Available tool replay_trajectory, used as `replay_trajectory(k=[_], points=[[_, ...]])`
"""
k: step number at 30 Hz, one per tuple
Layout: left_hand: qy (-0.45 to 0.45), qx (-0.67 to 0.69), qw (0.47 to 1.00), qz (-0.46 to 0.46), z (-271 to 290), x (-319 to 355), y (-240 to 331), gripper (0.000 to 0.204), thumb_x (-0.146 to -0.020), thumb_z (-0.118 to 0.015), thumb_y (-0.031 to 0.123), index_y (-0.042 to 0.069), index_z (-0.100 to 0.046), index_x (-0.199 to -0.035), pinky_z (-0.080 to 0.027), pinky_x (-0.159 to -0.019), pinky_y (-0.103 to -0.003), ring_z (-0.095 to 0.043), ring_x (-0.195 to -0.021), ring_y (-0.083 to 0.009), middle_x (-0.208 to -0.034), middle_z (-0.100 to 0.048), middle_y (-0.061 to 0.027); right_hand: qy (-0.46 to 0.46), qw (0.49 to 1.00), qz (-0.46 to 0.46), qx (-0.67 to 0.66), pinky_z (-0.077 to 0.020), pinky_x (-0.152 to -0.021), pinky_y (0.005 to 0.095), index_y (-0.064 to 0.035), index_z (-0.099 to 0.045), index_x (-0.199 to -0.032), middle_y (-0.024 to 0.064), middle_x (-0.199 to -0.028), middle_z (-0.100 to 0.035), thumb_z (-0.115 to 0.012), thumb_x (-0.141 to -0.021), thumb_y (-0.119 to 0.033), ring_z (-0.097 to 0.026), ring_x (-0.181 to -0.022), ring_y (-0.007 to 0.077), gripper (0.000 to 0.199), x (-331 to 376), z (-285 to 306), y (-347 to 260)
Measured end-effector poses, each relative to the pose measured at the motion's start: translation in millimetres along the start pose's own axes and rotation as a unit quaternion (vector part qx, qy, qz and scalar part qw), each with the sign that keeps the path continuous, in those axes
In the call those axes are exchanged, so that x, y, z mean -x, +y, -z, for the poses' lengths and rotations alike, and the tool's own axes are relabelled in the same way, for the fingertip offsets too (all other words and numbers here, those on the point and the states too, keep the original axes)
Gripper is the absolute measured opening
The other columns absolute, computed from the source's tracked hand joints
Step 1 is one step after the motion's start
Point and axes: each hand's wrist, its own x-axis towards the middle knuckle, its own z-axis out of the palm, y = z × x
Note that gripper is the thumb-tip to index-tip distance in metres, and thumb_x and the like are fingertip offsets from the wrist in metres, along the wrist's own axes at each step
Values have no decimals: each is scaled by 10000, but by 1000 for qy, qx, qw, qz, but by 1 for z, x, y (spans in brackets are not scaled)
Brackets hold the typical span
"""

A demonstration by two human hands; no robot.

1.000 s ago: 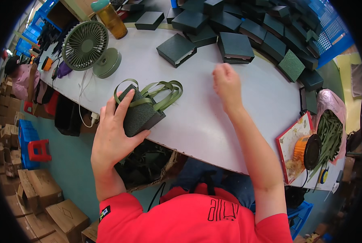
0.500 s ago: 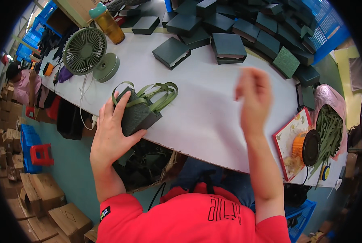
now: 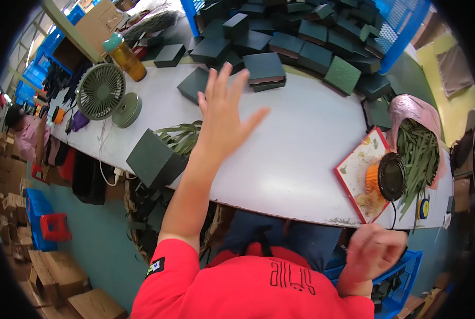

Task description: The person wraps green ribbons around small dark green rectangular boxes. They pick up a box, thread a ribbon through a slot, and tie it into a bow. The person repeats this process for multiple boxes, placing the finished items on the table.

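Brown cardboard cartons (image 3: 56,271) line a teal floor (image 3: 99,234) to the left of a smooth white tabletop (image 3: 290,165) with a curved edge. Across its far side spreads a heap of dark green, flat rectangular boxes (image 3: 314,56). The person's left hand (image 3: 224,117) is stretched out over the tabletop, its fingers spread well apart, the tips overlapping one dark green box (image 3: 193,84) in view; whether they touch it, I cannot tell. A dark green block-shaped box with a textured face (image 3: 155,157) sits at the near edge, left of the forearm, beside looped olive-green ribbons (image 3: 180,137). The right hand (image 3: 376,247) is blurred at the near right edge, its fingers curled; I cannot tell if they hold anything. Just beyond it lies a red-edged white board (image 3: 348,170) bearing an orange-and-black round device (image 3: 392,176)
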Motion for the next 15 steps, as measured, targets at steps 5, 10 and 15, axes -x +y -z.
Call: replay_trajectory(k=[5,10,15], points=[[15,-114,951,287,-66,-97,-62,978,-811,-475,864,303,-303,-1593,-82,-1121,-775,-112,-1500,-546,-1678,-152,-181,-10,998,-36,53,-395,-471,233,-11,-495,-1034,94,-633,-561,-558,-991,15,-526,-503,127,81,40,38,5],[-115,-114,930,331,-68,-114,-57,988,-793,-378,920,319,-358,-1576,2,-1132,-761,-75,-1512,-538,-1689,-89,-195,185,971,-86,121,-376,-471,223,-12,-504,-991,77,-626,-541,-534,-998,34,-506,-495,117,55,75,79,-1],[-211,-57,952,213,-79,-69,-10,877,-878,-368,832,229,-515,-1497,40,-1124,-768,-1,-1522,-520,-1679,-147,-189,336,925,-157,81,-380,-503,217,-30,-547,-1014,40,-673,-532,-558,-1012,-5,-488,-556,73,28,83,125,8]])
